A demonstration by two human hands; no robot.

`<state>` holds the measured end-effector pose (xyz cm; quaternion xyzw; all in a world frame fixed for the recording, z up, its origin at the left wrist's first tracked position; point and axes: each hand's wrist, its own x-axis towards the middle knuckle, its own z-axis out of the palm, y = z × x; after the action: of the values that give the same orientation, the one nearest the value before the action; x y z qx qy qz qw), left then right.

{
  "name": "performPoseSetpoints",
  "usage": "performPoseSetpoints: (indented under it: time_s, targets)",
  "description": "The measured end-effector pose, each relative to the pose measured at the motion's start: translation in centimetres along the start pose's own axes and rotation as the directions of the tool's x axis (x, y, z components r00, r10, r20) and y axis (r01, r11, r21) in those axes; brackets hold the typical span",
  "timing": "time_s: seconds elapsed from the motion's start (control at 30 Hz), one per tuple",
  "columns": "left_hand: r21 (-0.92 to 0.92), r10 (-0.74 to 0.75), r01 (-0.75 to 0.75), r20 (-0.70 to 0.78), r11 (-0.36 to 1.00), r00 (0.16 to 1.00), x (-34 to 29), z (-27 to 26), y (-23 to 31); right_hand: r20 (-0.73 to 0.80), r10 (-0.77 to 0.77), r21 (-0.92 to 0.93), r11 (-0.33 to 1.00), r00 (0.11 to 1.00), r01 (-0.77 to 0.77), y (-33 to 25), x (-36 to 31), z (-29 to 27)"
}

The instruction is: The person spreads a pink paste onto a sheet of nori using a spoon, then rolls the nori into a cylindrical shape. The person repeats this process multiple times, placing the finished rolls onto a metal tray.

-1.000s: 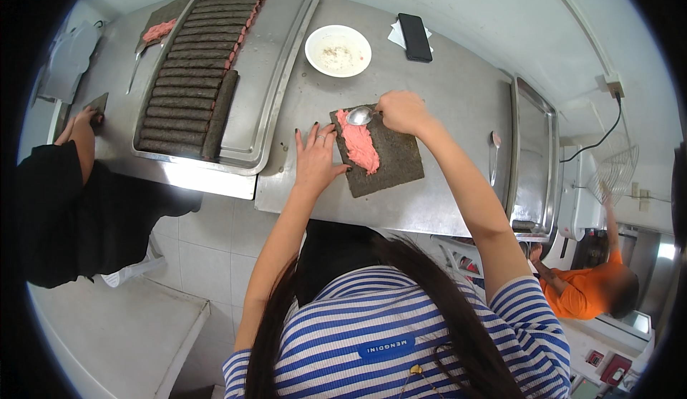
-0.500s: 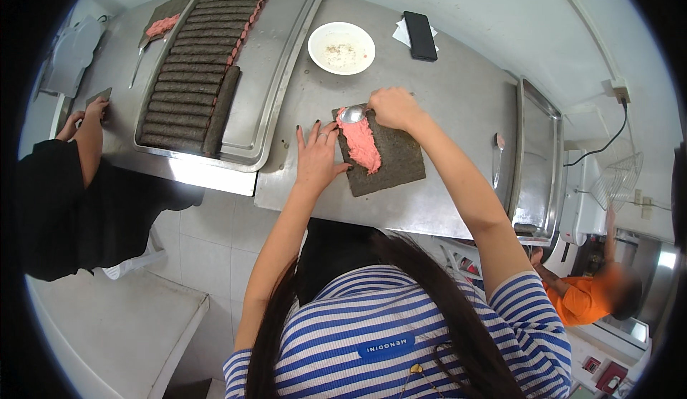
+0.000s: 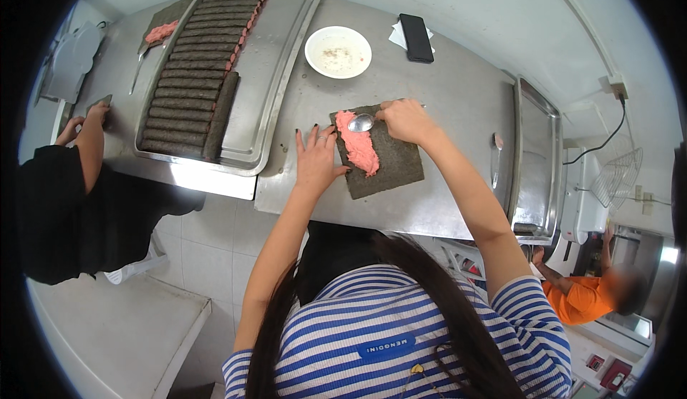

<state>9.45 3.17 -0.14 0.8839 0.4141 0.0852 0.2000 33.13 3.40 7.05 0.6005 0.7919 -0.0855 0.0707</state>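
Observation:
A dark green seaweed sheet (image 3: pixel 398 161) lies on the steel table, with a strip of pink paste (image 3: pixel 358 150) spread along its left side. My right hand (image 3: pixel 405 121) is closed round the handle of a metal spoon (image 3: pixel 361 123); the spoon's bowl rests at the upper part of the paste. On the sheet's left edge lies my left hand (image 3: pixel 317 158), its fingers spread, thumb touching the sheet beside the paste. It grips nothing.
To the left, a large metal tray (image 3: pixel 247 123) carries rows of seaweed rolls (image 3: pixel 187 93). Beyond my hands stand a white bowl (image 3: pixel 338 52) and a black phone (image 3: pixel 416 38). At right are another spoon (image 3: pixel 497 160) and a second tray (image 3: pixel 535 157). A co-worker's hands (image 3: pixel 90 121) work at far left.
My right hand has shifted slightly right with the spoon, drawing its bowl from the paste's top end toward its right edge. My left hand stays at the sheet's left edge.

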Motion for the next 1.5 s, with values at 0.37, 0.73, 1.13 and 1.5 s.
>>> performPoseSetpoints:
  time_s: [0.37, 0.73, 1.13, 1.5]
  targets:
    - [0.001, -0.006, 0.006, 0.003, 1.0, 1.0, -0.1, 0.1, -0.1, -0.07, 0.116, 0.024, 0.993, 0.991, -0.115, 1.0, 1.3, 1.1]
    - [-0.087, -0.044, 0.041, -0.025, 0.995, 0.999, -0.4, -0.2, 0.0, -0.104, -0.127, -0.101, 0.988, 0.986, 0.117, -2.2, 1.6, 0.3]
    - [0.001, 0.036, -0.036, -0.06, 0.999, 0.998, -0.5, 0.2, -0.2, 0.01, 0.144, -0.046, 0.989, 0.99, -0.143, -3.4, 3.0, 0.2]
    - [0.055, 0.04, -0.038, -0.033, 0.998, 0.999, -0.3, 0.3, -0.2, 0.082, 0.291, 0.043, 0.955, 0.953, -0.295, -3.9, 1.7, -0.4]
